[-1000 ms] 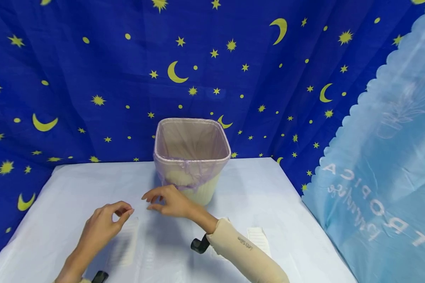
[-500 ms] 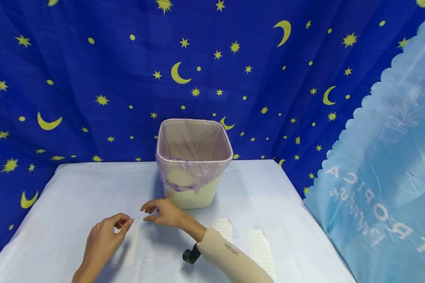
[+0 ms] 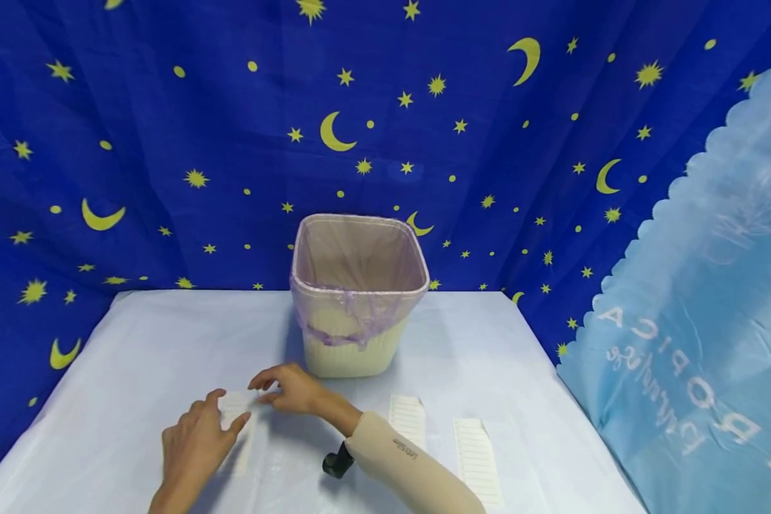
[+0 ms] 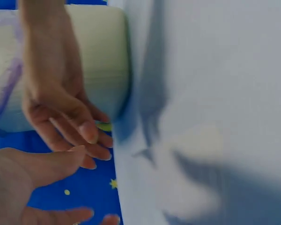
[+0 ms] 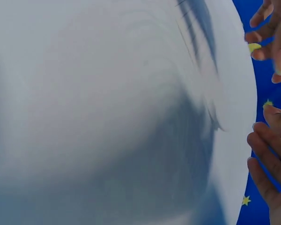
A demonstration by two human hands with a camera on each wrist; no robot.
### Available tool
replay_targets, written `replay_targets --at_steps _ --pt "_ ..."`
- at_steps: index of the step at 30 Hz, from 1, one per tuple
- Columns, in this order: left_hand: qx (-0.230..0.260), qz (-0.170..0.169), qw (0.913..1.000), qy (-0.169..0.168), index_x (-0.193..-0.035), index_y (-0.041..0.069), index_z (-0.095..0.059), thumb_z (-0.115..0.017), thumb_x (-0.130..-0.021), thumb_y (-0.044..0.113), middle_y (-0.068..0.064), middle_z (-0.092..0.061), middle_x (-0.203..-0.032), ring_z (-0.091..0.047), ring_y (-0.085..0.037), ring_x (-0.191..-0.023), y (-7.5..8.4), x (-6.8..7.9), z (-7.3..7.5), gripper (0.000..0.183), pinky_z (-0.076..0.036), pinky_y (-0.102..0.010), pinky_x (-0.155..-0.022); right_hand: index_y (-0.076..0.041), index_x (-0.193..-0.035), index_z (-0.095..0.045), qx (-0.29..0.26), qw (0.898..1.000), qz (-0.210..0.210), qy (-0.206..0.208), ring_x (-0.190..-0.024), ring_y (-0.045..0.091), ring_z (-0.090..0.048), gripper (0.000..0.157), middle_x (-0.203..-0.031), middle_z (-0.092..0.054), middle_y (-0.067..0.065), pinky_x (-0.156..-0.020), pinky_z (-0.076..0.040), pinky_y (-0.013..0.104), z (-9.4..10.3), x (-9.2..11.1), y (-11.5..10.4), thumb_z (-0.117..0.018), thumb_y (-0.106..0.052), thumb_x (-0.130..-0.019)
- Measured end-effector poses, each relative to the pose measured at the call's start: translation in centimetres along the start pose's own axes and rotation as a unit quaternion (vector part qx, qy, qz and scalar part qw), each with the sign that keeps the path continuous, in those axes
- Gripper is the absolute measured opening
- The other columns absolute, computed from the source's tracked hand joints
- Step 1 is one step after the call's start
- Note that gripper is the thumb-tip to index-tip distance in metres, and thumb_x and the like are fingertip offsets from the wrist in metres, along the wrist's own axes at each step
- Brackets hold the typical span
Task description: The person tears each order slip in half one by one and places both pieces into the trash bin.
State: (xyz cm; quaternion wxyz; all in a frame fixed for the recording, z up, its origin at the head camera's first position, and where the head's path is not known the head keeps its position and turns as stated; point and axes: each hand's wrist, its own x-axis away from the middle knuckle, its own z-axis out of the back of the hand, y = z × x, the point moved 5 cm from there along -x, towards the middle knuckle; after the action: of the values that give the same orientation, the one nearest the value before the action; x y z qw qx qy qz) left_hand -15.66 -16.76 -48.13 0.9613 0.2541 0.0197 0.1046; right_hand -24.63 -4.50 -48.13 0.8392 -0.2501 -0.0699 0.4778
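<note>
A pale strip of lined paper (image 3: 234, 404) lies on the white-covered table at the left front. Over its near left side is my left hand (image 3: 195, 444), thumb and fingers spread apart with nothing between them; the hand overlaps part of the strip. Just right of the strip's far end hovers my right hand (image 3: 294, 390), its fingers loosely bent and holding nothing. In the left wrist view the right hand (image 4: 58, 98) reaches in close to the left thumb (image 4: 56, 166). The right wrist view catches a blurred paper edge (image 5: 199, 51) and both hands.
A cream waste bin (image 3: 353, 360) with a thin purple liner (image 3: 340, 307) stands behind the hands. Two more lined paper strips lie to the right, one (image 3: 407, 420) partly behind the right sleeve, the other (image 3: 475, 460) further right. A blue star-patterned curtain (image 3: 263, 157) hangs behind.
My left thumb and fingertips, close together before, have spread apart, baring more of the strip. My right hand has come down and nearer to the front, and the view has shifted slightly.
</note>
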Motion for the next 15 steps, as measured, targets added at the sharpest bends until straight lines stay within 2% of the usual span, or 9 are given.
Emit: replay_targets --at_steps 3,5,9,12,15 --pt "-0.038 0.032 0.9986 -0.020 -0.135 -0.016 -0.038 -0.070 -0.086 0.044 -0.036 -0.056 -0.102 -0.058 -0.051 -0.088 -0.6 0.0 -0.9 0.084 -0.039 -0.065 -0.077 -0.011 -0.119 -0.069 0.006 1.000 -0.005 -0.016 -0.103 0.004 -0.064 0.031 -0.114 -0.072 0.001 -0.085 -0.044 0.008 -0.6 -0.4 0.1 -0.069 -0.008 -0.088" --pt "-0.048 0.044 0.9972 -0.036 -0.134 -0.019 -0.035 -0.070 -0.086 0.048 -0.040 -0.052 -0.104 -0.055 -0.055 -0.092 -1.0 0.0 -1.6 0.090 -0.038 -0.067 -0.078 -0.013 -0.120 -0.068 0.018 0.999 -0.006 -0.027 -0.106 0.003 -0.063 0.033 -0.117 -0.071 -0.001 -0.086 -0.042 0.007 -1.0 -0.8 0.0 -0.072 -0.011 -0.087" --pt "-0.056 0.042 0.9955 -0.065 -0.131 -0.022 -0.036 -0.068 -0.086 0.052 -0.039 -0.052 -0.098 -0.056 -0.053 -0.088 -1.4 0.1 -2.5 0.093 -0.038 -0.067 -0.078 -0.016 -0.122 -0.068 0.055 0.998 -0.006 -0.043 -0.110 0.003 -0.061 0.039 -0.121 -0.068 -0.005 -0.090 -0.039 0.007 -1.7 -1.5 0.0 -0.075 -0.014 -0.084" --pt "-0.052 0.032 0.9961 -0.063 -0.128 -0.023 -0.038 -0.068 -0.085 0.051 -0.036 -0.054 -0.093 -0.057 -0.049 -0.083 -1.5 0.2 -2.7 0.091 -0.038 -0.067 -0.077 -0.017 -0.122 -0.067 0.092 0.994 0.001 -0.054 -0.114 0.003 -0.059 0.042 -0.123 -0.067 -0.005 -0.095 -0.037 0.009 -2.1 -2.1 0.1 -0.077 -0.013 -0.082" --pt "-0.042 0.036 0.9965 -0.063 -0.129 -0.025 -0.034 -0.069 -0.083 0.054 -0.041 -0.053 -0.097 -0.055 -0.055 -0.087 -1.7 0.2 -3.0 0.098 -0.037 -0.070 -0.077 -0.019 -0.124 -0.067 0.122 0.990 0.001 -0.068 -0.119 0.003 -0.056 0.045 -0.127 -0.065 -0.005 -0.100 -0.035 0.011 -2.4 -2.8 0.1 -0.077 -0.012 -0.081"
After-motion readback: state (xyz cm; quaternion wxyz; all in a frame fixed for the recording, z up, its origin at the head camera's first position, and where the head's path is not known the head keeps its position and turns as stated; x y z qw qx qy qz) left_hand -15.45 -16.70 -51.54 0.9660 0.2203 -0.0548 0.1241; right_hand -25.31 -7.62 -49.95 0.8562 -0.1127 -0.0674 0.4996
